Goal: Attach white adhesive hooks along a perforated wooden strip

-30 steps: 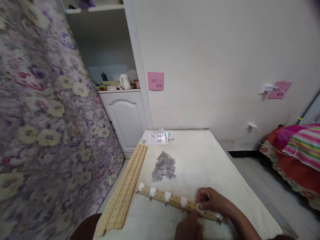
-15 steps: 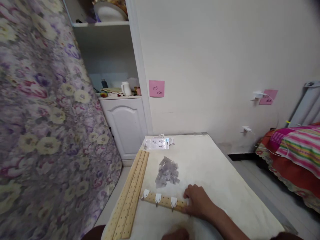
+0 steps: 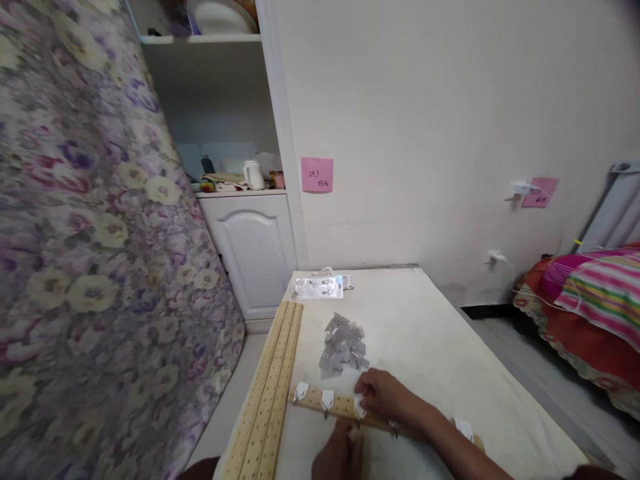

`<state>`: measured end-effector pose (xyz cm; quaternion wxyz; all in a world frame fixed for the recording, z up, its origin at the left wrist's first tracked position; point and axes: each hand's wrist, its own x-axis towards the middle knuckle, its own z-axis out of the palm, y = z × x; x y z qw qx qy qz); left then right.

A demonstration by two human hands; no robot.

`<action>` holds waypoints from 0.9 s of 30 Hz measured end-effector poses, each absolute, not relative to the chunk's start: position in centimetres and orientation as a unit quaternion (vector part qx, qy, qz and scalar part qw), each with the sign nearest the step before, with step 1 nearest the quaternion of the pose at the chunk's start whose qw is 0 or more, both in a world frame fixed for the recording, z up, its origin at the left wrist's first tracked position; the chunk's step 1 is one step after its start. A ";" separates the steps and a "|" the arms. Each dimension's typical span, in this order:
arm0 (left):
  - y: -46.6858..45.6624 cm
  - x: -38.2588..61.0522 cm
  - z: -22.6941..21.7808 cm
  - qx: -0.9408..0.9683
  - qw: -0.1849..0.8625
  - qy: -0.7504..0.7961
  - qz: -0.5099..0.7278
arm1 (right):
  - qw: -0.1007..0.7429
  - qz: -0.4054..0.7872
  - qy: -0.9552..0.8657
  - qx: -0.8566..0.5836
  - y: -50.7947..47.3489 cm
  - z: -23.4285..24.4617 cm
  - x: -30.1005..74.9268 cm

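A wooden pegboard strip (image 3: 345,405) with several white hooks lies across the near part of the white table (image 3: 430,333). My right hand (image 3: 387,398) rests on the strip, its fingers curled at the third hook (image 3: 359,407) from the left. My left hand (image 3: 340,457) sits just below the strip at the frame's bottom edge, fingers together against the wood. A pile of clear hook packets (image 3: 344,347) lies just beyond my right hand.
Two long pegboard strips (image 3: 270,393) lie along the table's left edge. A clear packet (image 3: 317,287) lies at the far left corner. A floral curtain (image 3: 90,233) hangs left, a white cupboard (image 3: 250,247) behind, a striped bed (image 3: 595,300) right.
My right hand slid left along the strip, from the fifth hook to the third. My left hand came back up against the strip. The camera shifted slightly.
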<state>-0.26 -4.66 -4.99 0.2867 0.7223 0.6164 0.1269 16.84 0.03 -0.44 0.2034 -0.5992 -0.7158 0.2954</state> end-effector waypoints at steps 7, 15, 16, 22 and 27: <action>-4.0 0.4 -3.6 0.735 0.288 0.604 0.108 | 0.199 0.335 -0.707 -0.590 0.9 -1.3 16.5; -4.0 0.7 -2.5 0.745 0.269 0.604 0.087 | 0.196 0.352 -0.689 -0.602 1.4 -2.3 16.4; -4.0 0.8 -2.7 0.745 0.268 0.604 0.089 | 0.195 0.355 -0.686 -0.604 1.5 -2.3 16.4; -3.7 0.8 -4.4 0.750 0.265 0.594 0.119 | 0.179 0.370 -0.676 -0.612 1.8 -2.0 16.7; -3.5 0.9 -5.0 0.741 0.257 0.613 0.093 | 0.167 0.368 -0.676 -0.617 1.9 -1.7 16.6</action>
